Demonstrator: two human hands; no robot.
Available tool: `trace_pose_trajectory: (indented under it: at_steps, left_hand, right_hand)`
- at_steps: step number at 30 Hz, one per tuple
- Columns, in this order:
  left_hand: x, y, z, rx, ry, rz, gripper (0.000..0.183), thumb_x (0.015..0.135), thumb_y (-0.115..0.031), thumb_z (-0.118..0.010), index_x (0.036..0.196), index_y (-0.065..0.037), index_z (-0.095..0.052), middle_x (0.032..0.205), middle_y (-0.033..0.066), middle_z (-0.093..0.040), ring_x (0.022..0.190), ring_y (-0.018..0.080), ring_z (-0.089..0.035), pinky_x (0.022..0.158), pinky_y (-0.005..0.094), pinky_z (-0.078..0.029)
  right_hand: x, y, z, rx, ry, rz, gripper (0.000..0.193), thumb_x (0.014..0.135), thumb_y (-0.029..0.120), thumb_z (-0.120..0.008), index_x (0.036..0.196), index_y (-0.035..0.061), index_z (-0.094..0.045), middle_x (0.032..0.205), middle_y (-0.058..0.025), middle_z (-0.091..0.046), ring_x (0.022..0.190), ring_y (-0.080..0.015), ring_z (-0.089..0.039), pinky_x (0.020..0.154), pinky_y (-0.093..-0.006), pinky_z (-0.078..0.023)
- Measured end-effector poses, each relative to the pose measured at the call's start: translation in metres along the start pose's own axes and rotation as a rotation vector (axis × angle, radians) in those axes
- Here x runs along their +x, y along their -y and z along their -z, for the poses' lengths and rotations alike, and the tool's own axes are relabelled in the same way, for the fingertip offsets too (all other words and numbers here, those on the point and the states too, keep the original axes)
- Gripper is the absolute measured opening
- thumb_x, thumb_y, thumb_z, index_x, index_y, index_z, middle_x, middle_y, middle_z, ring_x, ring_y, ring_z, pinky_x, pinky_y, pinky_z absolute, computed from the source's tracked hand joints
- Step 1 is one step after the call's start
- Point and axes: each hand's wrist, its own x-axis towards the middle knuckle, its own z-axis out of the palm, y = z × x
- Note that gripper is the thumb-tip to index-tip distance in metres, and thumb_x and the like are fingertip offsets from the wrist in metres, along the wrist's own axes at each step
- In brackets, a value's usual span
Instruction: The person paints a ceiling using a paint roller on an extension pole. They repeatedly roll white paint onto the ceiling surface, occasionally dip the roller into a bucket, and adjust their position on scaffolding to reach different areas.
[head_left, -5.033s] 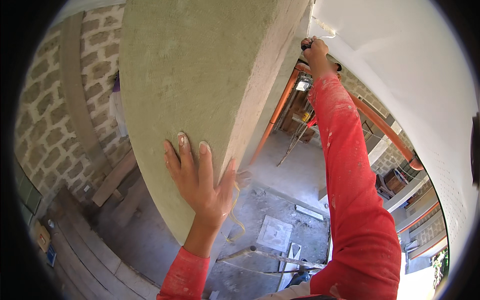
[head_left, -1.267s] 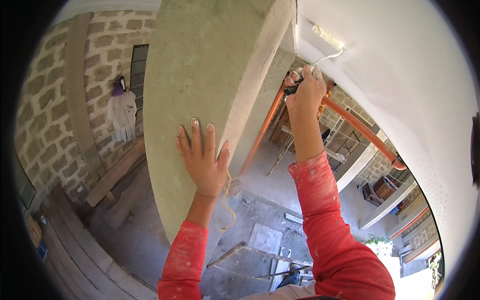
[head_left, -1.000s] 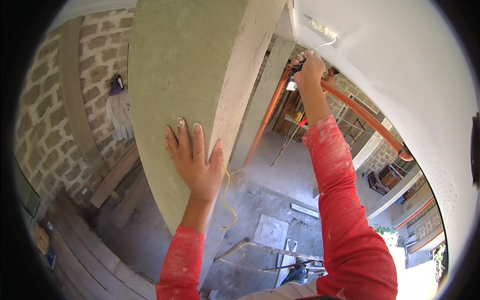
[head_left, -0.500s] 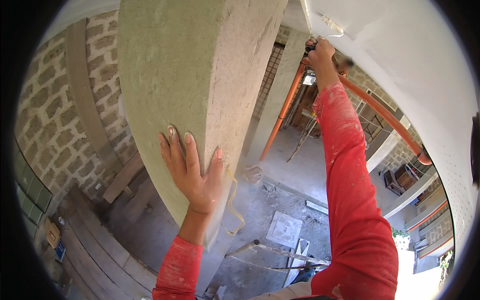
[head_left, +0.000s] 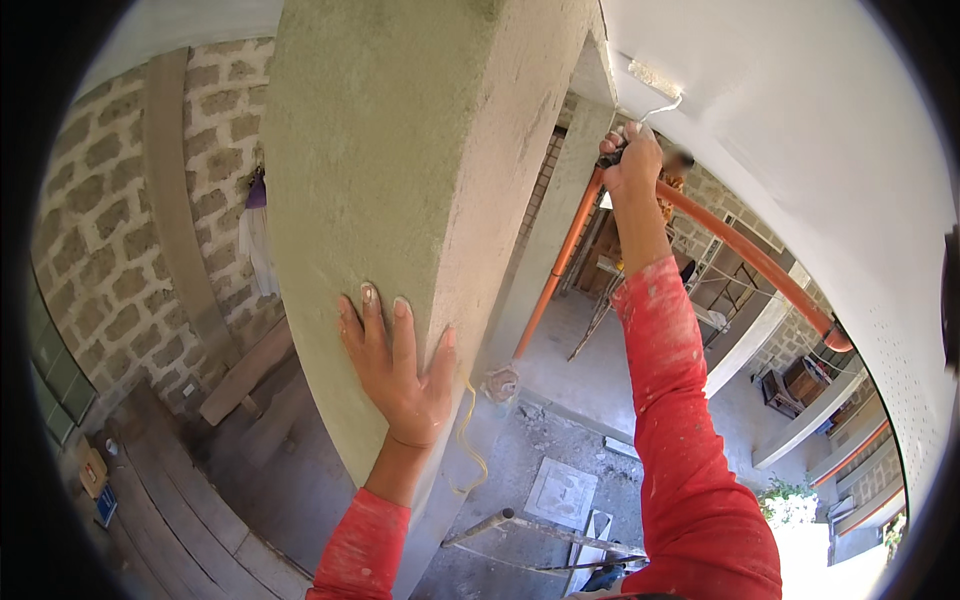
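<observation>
My right hand (head_left: 634,160) is raised at the top right, its fingers wrapped round the dark handle of a small paint roller (head_left: 655,78). The roller's pale, paint-covered sleeve rests against the white ceiling (head_left: 780,90), close to where it meets the beam. A bent wire frame joins the sleeve to the handle. My left hand (head_left: 400,370) lies with fingers spread on the greenish-grey plastered concrete beam (head_left: 370,180), its thumb by the corner edge. A thin yellow cord (head_left: 466,440) hangs just beside that hand.
Orange pipes (head_left: 745,240) run below the ceiling. A stone-block wall (head_left: 110,210) stands at left, with wooden planks (head_left: 170,500) below it. Far down are the concrete floor, a pale square slab (head_left: 562,492) and scaffold poles (head_left: 490,525). Another person (head_left: 675,185) is partly visible beyond my right hand.
My right hand and the roller have shifted slightly down and left in the picture, showing more of the sleeve. My left hand stays on the beam while the whole view has moved a little.
</observation>
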Motion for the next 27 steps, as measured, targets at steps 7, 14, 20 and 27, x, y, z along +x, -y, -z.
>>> trace_pose_trajectory:
  at_steps: [7, 14, 20, 27]
  left_hand:
    - [0.001, -0.004, 0.003, 0.041, 0.040, 0.036, 0.071, 0.094, -0.027, -0.075, 0.156, -0.011, -0.045, 0.162, 0.0235, -0.039, 0.149, 0.0541, -0.031, 0.117, 0.0674, -0.026]
    - [0.002, -0.005, 0.003, 0.037, 0.032, 0.056, 0.068, 0.094, -0.029, -0.074, 0.155, -0.014, -0.046, 0.161, 0.0226, -0.041, 0.148, 0.0551, -0.032, 0.116, 0.0691, -0.025]
    - [0.000, -0.005, 0.008, 0.060, 0.025, 0.059, 0.068, 0.095, -0.031, -0.072, 0.155, -0.014, -0.046, 0.161, 0.0211, -0.041, 0.147, 0.0553, -0.033, 0.116, 0.0699, -0.025]
    - [0.002, -0.006, 0.005, 0.069, 0.017, 0.043, 0.068, 0.095, -0.032, -0.072, 0.155, -0.013, -0.046, 0.162, 0.0194, -0.041, 0.147, 0.0542, -0.033, 0.115, 0.0692, -0.027]
  right_hand:
    - [-0.159, 0.059, -0.085, 0.000, 0.085, 0.024, 0.003, 0.107, 0.004, -0.049, 0.108, 0.0061, -0.051, 0.090, -0.0020, -0.046, 0.070, -0.0139, -0.049, 0.056, -0.0289, -0.041]
    - [-0.263, 0.091, -0.135, 0.013, 0.157, 0.057, 0.005, 0.106, 0.007, -0.055, 0.111, 0.0073, -0.053, 0.088, 0.0010, -0.048, 0.071, -0.0122, -0.050, 0.056, -0.0275, -0.041]
    - [-0.303, 0.098, -0.153, -0.031, 0.063, 0.061, 0.011, 0.106, 0.007, -0.054, 0.117, 0.0061, -0.054, 0.086, 0.0012, -0.048, 0.067, -0.0118, -0.049, 0.053, -0.0276, -0.041]
    - [-0.275, 0.096, -0.131, -0.117, 0.026, 0.099, 0.012, 0.107, 0.006, -0.052, 0.119, 0.0043, -0.054, 0.084, 0.0001, -0.048, 0.066, -0.0108, -0.048, 0.053, -0.0262, -0.041]
